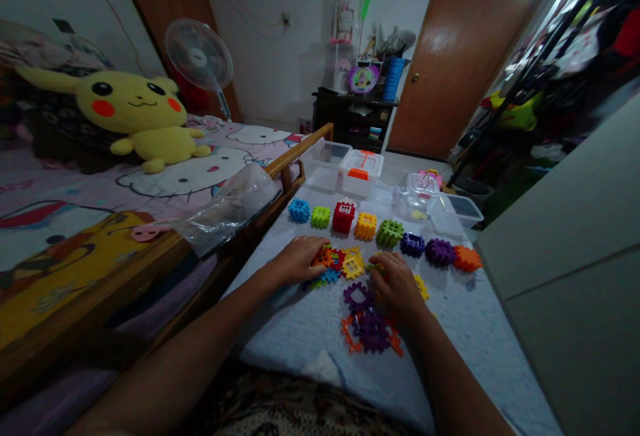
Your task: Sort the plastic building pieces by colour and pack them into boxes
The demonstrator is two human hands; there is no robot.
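On the cloth-covered table lies a loose pile of toothed plastic building pieces. My left hand (301, 260) is at the pile's left side, its thumb and fingers around an orange piece (324, 256). Red pieces (338, 261), a blue piece (330, 277) and a yellow piece (353, 264) lie beside it. To the right, my right hand (397, 281) has its fingers curled down at the pile, partly covering yellow pieces; what they hold, if anything, is hidden. Nearer me are purple pieces (374, 331) over orange frame pieces (351, 335).
Behind the pile runs a row of pieces grouped by colour, from a blue stack (299, 211) to an orange stack (467, 259). Clear plastic boxes (326, 164) stand at the table's far end. A wooden bed rail (280, 164) with a plastic bag (230, 209) borders the left.
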